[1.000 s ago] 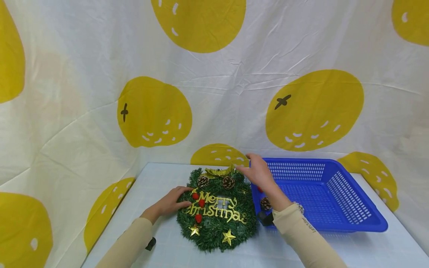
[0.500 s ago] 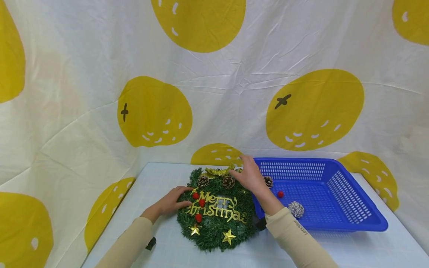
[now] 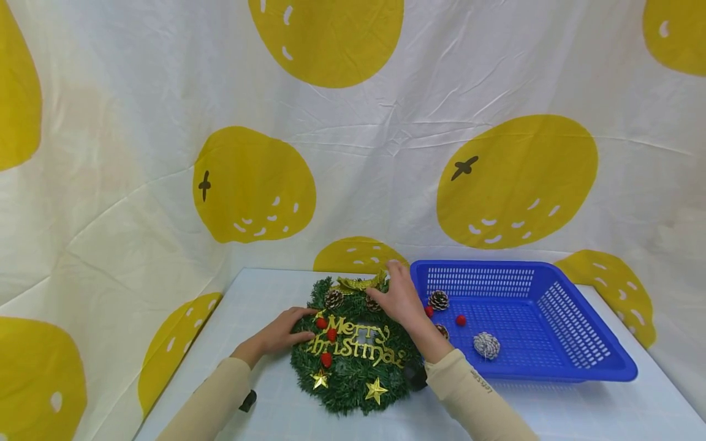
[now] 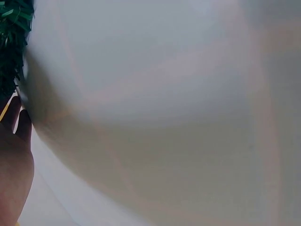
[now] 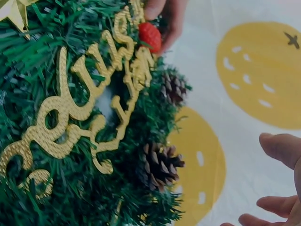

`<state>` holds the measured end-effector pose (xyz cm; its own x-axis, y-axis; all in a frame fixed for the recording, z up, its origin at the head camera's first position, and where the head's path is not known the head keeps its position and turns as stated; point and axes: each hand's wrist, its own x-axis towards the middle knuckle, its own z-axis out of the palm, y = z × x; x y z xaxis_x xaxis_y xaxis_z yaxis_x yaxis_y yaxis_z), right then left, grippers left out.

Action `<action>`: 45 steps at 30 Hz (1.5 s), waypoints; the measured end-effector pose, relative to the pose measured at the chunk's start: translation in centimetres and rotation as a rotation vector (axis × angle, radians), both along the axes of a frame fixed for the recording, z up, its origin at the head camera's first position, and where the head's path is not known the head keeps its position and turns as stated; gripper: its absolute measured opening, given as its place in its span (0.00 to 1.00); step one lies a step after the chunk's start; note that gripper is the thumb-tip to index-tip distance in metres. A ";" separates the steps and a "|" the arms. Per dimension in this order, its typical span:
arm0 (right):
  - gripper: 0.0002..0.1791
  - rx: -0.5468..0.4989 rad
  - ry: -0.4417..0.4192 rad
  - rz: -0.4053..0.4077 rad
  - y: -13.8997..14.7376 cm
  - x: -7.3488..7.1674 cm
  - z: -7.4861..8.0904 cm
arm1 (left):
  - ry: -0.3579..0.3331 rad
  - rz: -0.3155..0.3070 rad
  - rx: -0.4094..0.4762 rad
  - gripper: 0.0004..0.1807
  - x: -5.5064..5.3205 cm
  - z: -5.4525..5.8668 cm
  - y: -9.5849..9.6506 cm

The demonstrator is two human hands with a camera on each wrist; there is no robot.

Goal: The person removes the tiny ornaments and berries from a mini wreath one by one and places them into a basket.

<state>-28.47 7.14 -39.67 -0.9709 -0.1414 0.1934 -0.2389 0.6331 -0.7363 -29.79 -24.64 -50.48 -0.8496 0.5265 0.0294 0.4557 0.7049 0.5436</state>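
Note:
A green Christmas wreath point(image 3: 344, 383) lies on the table with gold "Merry Christmas" lettering point(image 3: 353, 348), gold stars point(image 3: 376, 390), red berries point(image 3: 326, 359) and a gold bow point(image 3: 358, 283). My left hand point(image 3: 284, 329) rests at the wreath's left edge, thumb and fingers extended. My right hand point(image 3: 398, 300) is over the wreath's upper right, thumb and fingers spread apart with nothing between them. It partly covers a brown pine cone point(image 3: 372, 302) in the head view; the right wrist view shows that pine cone point(image 5: 160, 167) beside the spread fingers. Another pine cone point(image 3: 333, 299) sits left of it.
A blue plastic basket point(image 3: 573, 373) stands right of the wreath. Inside are a whitish pine cone point(image 3: 486, 346), a brown pine cone point(image 3: 438, 300) and loose red berries point(image 3: 461, 320). A white cloth point(image 3: 364, 184) with yellow fruit prints hangs behind the white table point(image 3: 270, 398).
My right hand has moved left from the basket's near corner to over the wreath's upper right, uncovering things in the basket. The left hand and wreath stay put.

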 end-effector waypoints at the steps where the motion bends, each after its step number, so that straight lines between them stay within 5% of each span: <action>1: 0.43 -0.002 0.003 0.001 -0.1 0.0 -0.1 | -0.002 0.001 -0.004 0.34 0.0 0.0 0.0; 11: 0.40 -0.019 0.002 -0.042 -0.8 0.0 -1.5 | 0.035 -0.017 -0.005 0.33 -0.1 0.0 -0.2; 24: 0.37 -0.026 -0.021 -0.056 -1.8 0.2 -3.4 | -0.019 0.005 -0.011 0.35 -0.2 -0.1 -0.4; 45: 0.34 -0.058 0.076 -0.180 -3.0 0.5 -6.4 | -0.008 -0.003 -0.010 0.34 -0.1 0.0 -0.1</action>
